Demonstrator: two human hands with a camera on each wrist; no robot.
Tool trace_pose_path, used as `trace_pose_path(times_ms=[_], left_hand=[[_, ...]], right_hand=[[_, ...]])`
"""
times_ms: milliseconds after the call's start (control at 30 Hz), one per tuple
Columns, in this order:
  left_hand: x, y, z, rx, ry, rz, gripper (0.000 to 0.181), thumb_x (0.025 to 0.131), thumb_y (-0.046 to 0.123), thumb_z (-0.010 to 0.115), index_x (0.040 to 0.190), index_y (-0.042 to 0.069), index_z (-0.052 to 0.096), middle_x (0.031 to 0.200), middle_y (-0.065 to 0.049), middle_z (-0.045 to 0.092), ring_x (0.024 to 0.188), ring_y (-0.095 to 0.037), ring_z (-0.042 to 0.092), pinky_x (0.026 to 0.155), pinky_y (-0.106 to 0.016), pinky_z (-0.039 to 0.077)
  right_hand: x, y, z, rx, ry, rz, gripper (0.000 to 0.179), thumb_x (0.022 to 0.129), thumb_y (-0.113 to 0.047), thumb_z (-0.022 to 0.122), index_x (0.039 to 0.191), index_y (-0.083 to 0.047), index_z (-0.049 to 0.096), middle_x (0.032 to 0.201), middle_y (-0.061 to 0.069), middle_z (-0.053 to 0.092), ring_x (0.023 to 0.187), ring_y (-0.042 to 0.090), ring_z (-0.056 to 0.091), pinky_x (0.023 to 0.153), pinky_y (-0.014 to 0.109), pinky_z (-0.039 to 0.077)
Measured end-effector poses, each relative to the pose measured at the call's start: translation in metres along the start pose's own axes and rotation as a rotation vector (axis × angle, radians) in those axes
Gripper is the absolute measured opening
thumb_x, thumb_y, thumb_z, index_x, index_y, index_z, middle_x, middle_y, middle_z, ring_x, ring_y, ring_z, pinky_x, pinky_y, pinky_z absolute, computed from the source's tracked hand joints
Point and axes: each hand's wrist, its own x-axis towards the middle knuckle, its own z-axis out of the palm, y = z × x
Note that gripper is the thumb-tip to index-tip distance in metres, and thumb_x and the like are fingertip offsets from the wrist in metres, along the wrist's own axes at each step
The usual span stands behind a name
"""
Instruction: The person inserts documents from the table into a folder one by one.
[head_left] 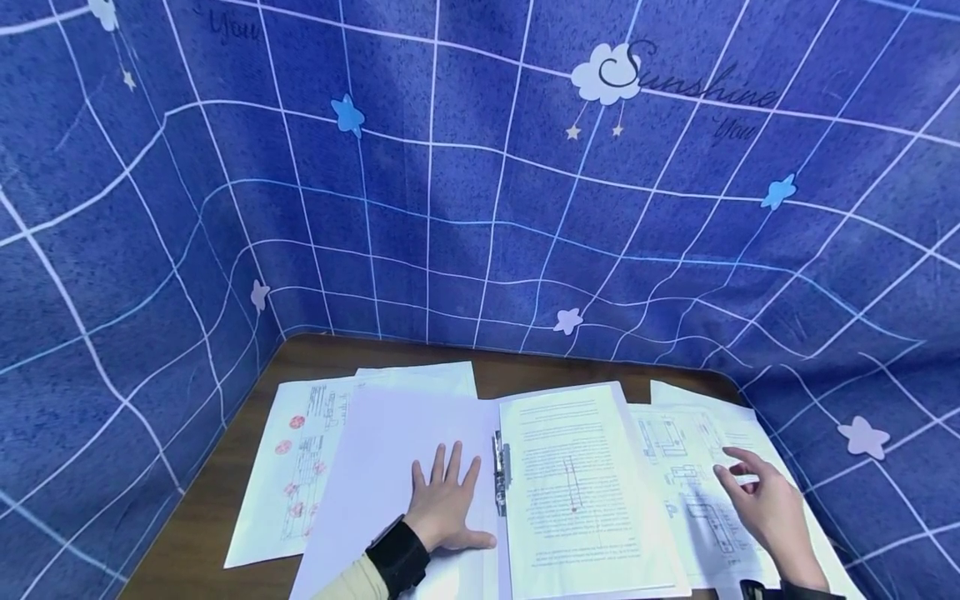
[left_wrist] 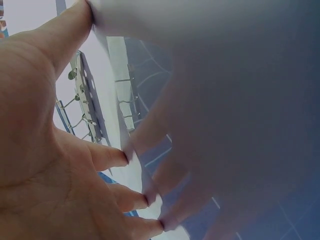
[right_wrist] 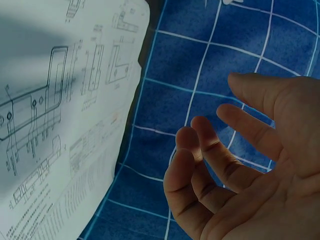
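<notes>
An open white folder lies in the middle of the table. My left hand rests on its inner left cover with the fingers spread; in the left wrist view the fingertips touch the glossy surface, which mirrors them. Right of that hand runs the metal clip along the spine. Printed sheets with red marks lie on the folder's right side. My right hand hovers over a sheet of technical drawings, fingers loosely bent and nothing between them. The right wrist view shows this hand beside the drawing lines.
Papers with red stamps stick out from under the folder's left side. More sheets lie beneath the drawings at the right. A blue gridded curtain hangs behind and along both sides of the brown table.
</notes>
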Motion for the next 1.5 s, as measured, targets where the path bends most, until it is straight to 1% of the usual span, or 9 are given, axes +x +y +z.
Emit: trace_pose_path(times_ms=[233,433,633,833,1033,1200,1300,1400,1500], left_hand=[[-0.001,-0.001,-0.001,-0.005,0.008,0.001,0.12,0.068,0.077,0.077,0.159,0.009,0.038,0.166,-0.028,0.019,0.152,-0.052,0.013,0.11,-0.081,0.014],[-0.002,0.0,-0.002,-0.031,0.012,0.012,0.119,0.069,0.076,0.078,0.158,0.008,0.038,0.166,-0.029,0.019,0.152,-0.052,0.013,0.109,-0.081,0.013],[0.001,0.0,0.0,-0.026,0.0,0.003,0.119,0.069,0.076,0.078,0.159,0.008,0.038,0.166,-0.028,0.018,0.152,-0.053,0.012,0.109,-0.081,0.013],[0.001,0.0,0.001,-0.011,-0.004,-0.002,0.121,0.068,0.078,0.077,0.159,0.009,0.038,0.167,-0.028,0.018,0.152,-0.052,0.012,0.109,-0.081,0.013],[0.001,0.001,0.001,0.005,0.013,-0.001,0.121,0.067,0.079,0.077,0.158,0.009,0.039,0.167,-0.027,0.019,0.153,-0.052,0.013,0.11,-0.081,0.014],[0.001,0.002,0.0,0.009,0.021,0.001,0.12,0.067,0.077,0.078,0.158,0.009,0.04,0.166,-0.028,0.02,0.152,-0.052,0.014,0.109,-0.081,0.015],[0.002,0.003,0.0,0.016,0.008,-0.003,0.12,0.068,0.077,0.078,0.159,0.009,0.038,0.167,-0.027,0.018,0.152,-0.052,0.013,0.11,-0.08,0.014],[0.003,0.003,0.001,0.024,-0.003,-0.007,0.121,0.068,0.077,0.077,0.159,0.009,0.037,0.167,-0.028,0.017,0.152,-0.052,0.012,0.11,-0.08,0.014],[0.003,0.004,0.001,0.027,-0.007,-0.013,0.121,0.068,0.078,0.077,0.16,0.009,0.037,0.167,-0.027,0.017,0.153,-0.052,0.011,0.111,-0.08,0.014]], right_hand=[[0.004,0.01,-0.002,-0.016,0.008,0.024,0.034,0.09,-0.014,0.076,0.12,0.002,0.069,0.095,0.025,0.074,0.066,0.03,0.07,0.061,0.045,0.046],[0.007,0.021,-0.001,-0.03,-0.045,0.134,0.038,0.094,-0.018,0.071,0.126,0.003,0.064,0.103,0.031,0.071,0.081,0.044,0.071,0.074,0.056,0.045],[0.008,0.034,0.002,-0.016,-0.079,0.187,0.041,0.095,-0.019,0.071,0.128,0.004,0.063,0.106,0.033,0.07,0.085,0.046,0.071,0.079,0.058,0.044],[0.008,0.046,0.004,-0.023,-0.104,0.184,0.042,0.095,-0.02,0.07,0.127,0.005,0.062,0.108,0.034,0.069,0.084,0.046,0.071,0.077,0.057,0.043],[0.01,0.053,0.005,-0.029,-0.122,0.162,0.041,0.094,-0.019,0.069,0.125,0.006,0.062,0.106,0.035,0.069,0.083,0.046,0.071,0.073,0.057,0.042],[0.015,0.06,0.006,-0.04,-0.179,0.21,0.043,0.094,-0.02,0.069,0.127,0.006,0.061,0.109,0.037,0.066,0.088,0.049,0.069,0.073,0.059,0.044],[0.018,0.064,0.007,-0.048,-0.209,0.233,0.045,0.094,-0.02,0.07,0.128,0.007,0.059,0.111,0.038,0.064,0.093,0.053,0.065,0.074,0.061,0.044],[0.019,0.07,0.01,-0.059,-0.221,0.215,0.046,0.093,-0.021,0.07,0.127,0.008,0.059,0.111,0.039,0.063,0.097,0.057,0.061,0.074,0.062,0.045],[0.019,0.076,0.014,-0.073,-0.216,0.177,0.047,0.093,-0.023,0.071,0.126,0.008,0.059,0.111,0.042,0.062,0.101,0.06,0.057,0.079,0.065,0.042]])
